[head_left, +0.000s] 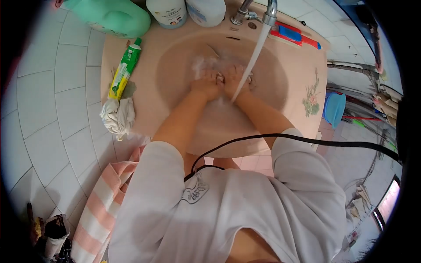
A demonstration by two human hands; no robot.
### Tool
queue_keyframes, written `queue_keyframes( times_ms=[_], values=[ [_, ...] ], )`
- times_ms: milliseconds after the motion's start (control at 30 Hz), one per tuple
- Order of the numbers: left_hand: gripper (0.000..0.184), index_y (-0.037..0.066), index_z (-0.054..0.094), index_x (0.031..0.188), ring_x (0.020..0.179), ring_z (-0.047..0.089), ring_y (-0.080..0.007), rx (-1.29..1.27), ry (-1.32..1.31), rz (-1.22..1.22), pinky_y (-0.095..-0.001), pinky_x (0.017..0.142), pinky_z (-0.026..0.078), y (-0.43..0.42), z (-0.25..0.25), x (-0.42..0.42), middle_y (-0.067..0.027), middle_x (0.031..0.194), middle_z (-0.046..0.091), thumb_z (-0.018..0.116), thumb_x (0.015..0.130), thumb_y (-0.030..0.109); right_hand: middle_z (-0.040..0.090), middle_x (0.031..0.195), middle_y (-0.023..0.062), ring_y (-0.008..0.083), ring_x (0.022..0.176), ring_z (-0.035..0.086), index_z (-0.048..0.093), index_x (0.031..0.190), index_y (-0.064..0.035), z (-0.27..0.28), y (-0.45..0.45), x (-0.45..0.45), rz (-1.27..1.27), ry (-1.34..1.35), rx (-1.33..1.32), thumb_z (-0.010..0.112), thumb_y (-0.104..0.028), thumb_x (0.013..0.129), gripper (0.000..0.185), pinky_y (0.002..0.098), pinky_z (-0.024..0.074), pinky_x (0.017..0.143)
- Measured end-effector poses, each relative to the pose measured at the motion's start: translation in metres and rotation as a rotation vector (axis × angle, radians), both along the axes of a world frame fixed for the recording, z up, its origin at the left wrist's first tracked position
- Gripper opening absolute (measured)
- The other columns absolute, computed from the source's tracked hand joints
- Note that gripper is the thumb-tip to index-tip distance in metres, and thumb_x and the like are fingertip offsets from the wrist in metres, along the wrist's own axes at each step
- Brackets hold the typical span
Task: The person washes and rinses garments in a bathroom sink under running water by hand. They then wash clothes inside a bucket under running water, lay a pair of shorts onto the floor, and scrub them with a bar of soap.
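Observation:
Both my hands are down in the cloudy water of a beige washbasin [169, 127]. My left hand [207, 85] is closed, its fingers partly under water. Beside it, almost touching, my right hand [235, 79] is also closed, close to the stream from the faucet [270, 17]. A small crumpled, pale and dark bit [220, 79] shows between the hands; it looks like wet cloth, but its kind is unclear. Whitish suds float by my left fingers. The stream of water [254, 59] falls next to my right wrist.
A green and yellow tube [124, 72] and a crumpled white cloth [118, 116] lie on the left rim. A green jug [112, 17] and two white bottles stand behind. A red and blue brush [291, 35] lies at back right. A black cable [307, 141] crosses my front.

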State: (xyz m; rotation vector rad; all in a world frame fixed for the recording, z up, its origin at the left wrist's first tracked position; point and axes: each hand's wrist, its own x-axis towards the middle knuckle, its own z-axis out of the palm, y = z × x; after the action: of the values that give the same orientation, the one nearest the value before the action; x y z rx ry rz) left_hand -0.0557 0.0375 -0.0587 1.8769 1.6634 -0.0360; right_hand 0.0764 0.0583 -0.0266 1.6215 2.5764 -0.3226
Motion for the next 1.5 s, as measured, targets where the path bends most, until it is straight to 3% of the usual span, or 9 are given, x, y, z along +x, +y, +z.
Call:
queue_keyframes(
  times_ms=[167, 333, 500, 767, 900, 1000, 1067, 1267, 1500],
  values=[
    [0.05, 0.008, 0.038, 0.127, 0.126, 0.03, -0.0217, -0.024, 0.126, -0.133, -0.0525, 0.103, 0.011, 0.001, 0.047, -0.007, -0.0129, 0.132, 0.038, 0.037, 0.086, 0.036, 0.058, 0.089, 0.0123, 0.0331, 0.086, 0.054, 0.061, 0.089, -0.0078, -0.016, 0.025, 0.002, 0.012, 0.068, -0.09, 0.062, -0.036, 0.069, 0.034, 0.0415, 0.0425, 0.076],
    [0.057, 0.005, 0.04, 0.123, 0.108, 0.049, -0.0303, -0.096, -1.098, 1.203, -0.0512, 0.091, 0.037, -0.033, 0.025, 0.006, -0.0139, 0.121, 0.047, 0.048, 0.081, 0.043, 0.056, 0.108, 0.0157, 0.029, 0.105, 0.051, 0.058, 0.107, -0.0092, 0.003, -0.002, 0.002, -0.587, 0.22, -0.384, 0.059, -0.042, 0.07, 0.049, 0.0393, 0.0433, 0.083],
    [0.061, 0.002, 0.041, 0.117, 0.099, 0.054, -0.0286, -1.062, -1.82, 1.157, -0.0448, 0.084, 0.045, -0.024, 0.062, -0.021, -0.0155, 0.11, 0.052, 0.059, 0.075, 0.043, 0.054, 0.114, 0.0127, 0.0294, 0.097, 0.055, 0.06, 0.091, -0.0015, 0.07, -0.048, -0.021, -0.314, 0.767, -0.245, 0.065, -0.029, 0.062, 0.04, 0.0336, 0.0432, 0.082],
    [0.057, 0.004, 0.051, 0.105, 0.084, 0.058, -0.0266, 0.027, -2.164, 0.781, -0.044, 0.076, 0.049, -0.005, -0.186, 0.051, -0.0124, 0.097, 0.056, 0.055, 0.077, 0.053, 0.061, 0.083, 0.0159, 0.032, 0.08, 0.058, 0.061, 0.086, -0.0025, 0.065, -0.064, -0.062, -0.443, 0.911, -0.121, 0.064, -0.024, 0.064, 0.031, 0.0358, 0.0454, 0.073],
    [0.056, 0.002, 0.054, 0.102, 0.084, 0.058, -0.0251, -0.666, -1.677, 1.334, -0.0416, 0.075, 0.049, -0.029, 0.017, -0.009, -0.0107, 0.096, 0.057, 0.066, 0.068, 0.045, 0.059, 0.093, 0.0179, 0.0333, 0.084, 0.056, 0.063, 0.088, -0.0043, 0.023, -0.017, -0.027, -0.636, 0.854, -0.19, 0.065, -0.025, 0.066, 0.03, 0.0357, 0.0453, 0.074],
    [0.056, 0.003, 0.052, 0.107, 0.09, 0.058, -0.0271, -0.709, -1.185, 1.175, -0.0403, 0.078, 0.047, -0.027, 0.036, -0.026, -0.0139, 0.099, 0.058, 0.067, 0.065, 0.037, 0.053, 0.11, 0.0156, 0.0309, 0.096, 0.052, 0.06, 0.101, -0.0082, 0.001, -0.002, 0.007, -0.346, 0.636, -0.025, 0.067, -0.027, 0.067, 0.039, 0.0397, 0.0412, 0.083],
    [0.058, 0.005, 0.049, 0.115, 0.111, 0.046, -0.0323, -0.178, -0.246, 0.34, -0.0453, 0.094, 0.035, -0.021, 0.082, -0.031, -0.0199, 0.111, 0.052, 0.062, 0.067, 0.035, 0.046, 0.123, 0.0124, 0.0274, 0.109, 0.045, 0.053, 0.114, -0.0118, 0.021, 0.008, 0.011, -0.11, 0.375, 0.267, 0.063, -0.034, 0.074, 0.047, 0.0449, 0.0325, 0.093],
    [0.093, 0.006, 0.031, 0.131, 0.129, 0.007, -0.0421, 0.376, 0.117, 0.012, -0.0512, 0.104, 0.0, -0.022, 0.03, -0.025, -0.025, 0.134, 0.027, 0.064, 0.061, 0.056, 0.048, 0.12, 0.0094, 0.0268, 0.111, 0.043, 0.05, 0.118, -0.0139, -0.021, -0.016, 0.0, 0.103, 0.115, 0.231, 0.049, -0.042, 0.08, 0.047, 0.0452, 0.0278, 0.096],
    [0.077, 0.01, 0.02, 0.138, 0.13, 0.007, -0.0407, 0.266, 0.487, -0.022, -0.0514, 0.104, 0.0, -0.001, 0.002, -0.002, -0.022, 0.138, 0.021, 0.047, 0.075, 0.044, 0.054, 0.104, 0.0103, 0.0285, 0.1, 0.048, 0.055, 0.109, -0.0123, -0.067, 0.017, 0.002, 0.118, -0.112, 0.084, 0.049, -0.038, 0.08, 0.039, 0.0444, 0.0372, 0.087]
  ],
)
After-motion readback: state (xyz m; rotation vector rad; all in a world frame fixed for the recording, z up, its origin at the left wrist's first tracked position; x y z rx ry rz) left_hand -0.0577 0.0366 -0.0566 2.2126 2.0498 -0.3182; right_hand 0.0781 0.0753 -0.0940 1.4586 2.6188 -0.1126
